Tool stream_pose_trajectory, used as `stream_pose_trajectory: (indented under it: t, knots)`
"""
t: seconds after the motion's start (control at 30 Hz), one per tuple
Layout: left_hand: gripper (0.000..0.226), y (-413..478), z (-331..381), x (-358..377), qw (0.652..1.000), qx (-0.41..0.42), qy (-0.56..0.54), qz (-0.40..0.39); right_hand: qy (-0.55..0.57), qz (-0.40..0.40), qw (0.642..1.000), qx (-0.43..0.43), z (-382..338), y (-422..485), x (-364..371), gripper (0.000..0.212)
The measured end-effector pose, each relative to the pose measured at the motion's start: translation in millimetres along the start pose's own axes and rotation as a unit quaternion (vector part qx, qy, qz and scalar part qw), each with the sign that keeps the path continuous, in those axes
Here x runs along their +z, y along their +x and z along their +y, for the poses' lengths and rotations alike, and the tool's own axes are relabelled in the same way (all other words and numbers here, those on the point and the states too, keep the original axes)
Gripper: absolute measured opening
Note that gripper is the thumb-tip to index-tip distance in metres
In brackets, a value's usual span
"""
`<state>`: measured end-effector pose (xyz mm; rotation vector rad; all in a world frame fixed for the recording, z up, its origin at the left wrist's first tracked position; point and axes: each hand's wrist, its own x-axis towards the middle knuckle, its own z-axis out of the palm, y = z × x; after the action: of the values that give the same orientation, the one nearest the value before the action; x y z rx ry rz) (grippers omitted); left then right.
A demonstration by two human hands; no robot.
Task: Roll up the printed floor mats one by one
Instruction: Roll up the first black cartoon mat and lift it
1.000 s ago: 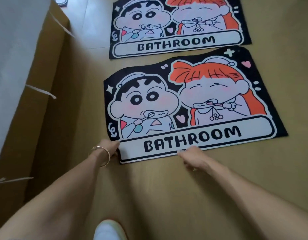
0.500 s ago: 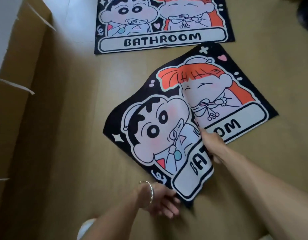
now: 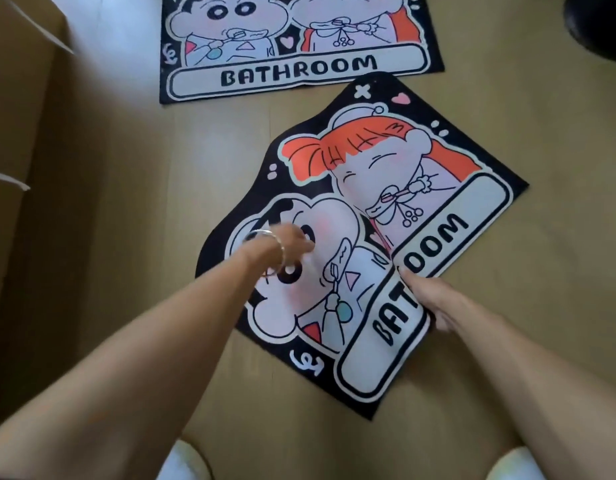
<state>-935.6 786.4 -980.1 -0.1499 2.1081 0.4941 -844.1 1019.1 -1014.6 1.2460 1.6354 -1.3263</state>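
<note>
Tan wooden floor [image 3: 559, 289] — a cardboard box [image 3: 19, 116] at left, a dark object [image 3: 597, 26] top right.

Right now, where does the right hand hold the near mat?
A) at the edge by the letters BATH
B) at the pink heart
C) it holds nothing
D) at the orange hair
A: the right hand grips the near mat at its edge, right beside the printed letters BATH.

Both my forearms bare, stretched forward from lower corners. Left grip [image 3: 294, 242] farther out, blurred; finger pose unreadable. Right grip [image 3: 426, 299] nearer me, thumb on top, fingers curled under, pinching edge of mat [image 3: 334, 150].
</note>
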Motion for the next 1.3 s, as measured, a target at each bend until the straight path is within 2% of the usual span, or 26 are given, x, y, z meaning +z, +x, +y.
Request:
stream_pose_trajectory:
  t: [0.03,0.07,0.1,0.2,0.33,0.37,0.43,0.53,0.6,0.63,0.7,0.77,0.87,0.93,0.97,1.0,1.07,1.13,1.2,1.3]
  knots:
    - [0.033,9,-15,-7,0.990,0.019,0.000,0.137,0.015,0.009,1.000,-0.008,-1,-3,0,0.051]
    - [0.040,16,-32,-11,0.976,0.012,-0.001,0.217,0.034,0.019,0.999,-0.017,-1,-3,-2,0.042]
    - [0.049,20,-47,-14,0.970,-0.013,-0.004,0.241,0.052,0.029,0.998,-0.024,-1,-3,-4,0.034]
    - [0.063,24,-81,-11,0.967,-0.105,-0.008,0.230,0.102,0.052,0.993,-0.033,-3,-3,-13,0.017]
    - [0.058,28,-95,-10,0.951,-0.149,-0.020,0.271,0.174,0.049,0.983,-0.026,-11,-2,-21,0.016]
    - [0.056,29,-95,-13,0.949,-0.147,-0.039,0.277,0.188,0.058,0.980,-0.032,-14,-1,-21,0.016]
    - [0.049,30,-91,-19,0.952,-0.121,-0.074,0.270,0.188,0.128,0.971,-0.076,-20,1,-22,0.021]
    - [0.036,27,-74,-21,0.968,-0.051,-0.003,0.248,0.104,0.248,0.946,-0.182,-29,-5,-19,0.020]
    - [0.034,22,-65,-16,0.954,-0.019,0.032,0.299,0.077,0.279,0.929,-0.231,-34,-10,-16,0.011]
    - [0.034,19,-65,-11,0.942,-0.008,0.017,0.334,0.076,0.283,0.924,-0.247,-36,-13,-15,0.009]
    - [0.033,11,-68,0,0.915,0.003,-0.085,0.394,0.079,0.296,0.914,-0.267,-39,-14,-14,0.013]
    - [0.030,6,-79,10,0.893,-0.020,-0.177,0.413,0.069,0.303,0.907,-0.283,-44,-15,-11,0.019]
    - [0.029,-1,-106,25,0.902,-0.086,-0.206,0.369,0.023,0.263,0.920,-0.289,-58,-16,-4,0.028]
    - [0.031,-6,-120,36,0.907,-0.129,-0.224,0.333,-0.049,0.216,0.931,-0.292,-69,-19,4,0.046]
    - [0.032,-9,-123,41,0.907,-0.144,-0.230,0.322,-0.126,0.215,0.919,-0.305,-72,-20,7,0.059]
    - [0.032,-11,-123,44,0.910,-0.157,-0.226,0.311,-0.219,0.224,0.891,-0.329,-74,-20,10,0.069]
    - [0.029,-14,-117,47,0.922,-0.173,-0.192,0.288,-0.375,0.220,0.805,-0.403,-76,-25,23,0.068]
    - [0.020,-19,-110,47,0.932,-0.174,-0.154,0.278,-0.481,0.122,0.753,-0.432,-76,-33,42,0.056]
    - [0.018,-24,-108,49,0.943,-0.170,-0.132,0.255,-0.567,0.000,0.716,-0.407,-71,-43,65,0.051]
    - [0.022,-34,-113,58,0.973,-0.134,-0.092,0.164,-0.671,-0.090,0.635,-0.372,-51,-49,90,0.049]
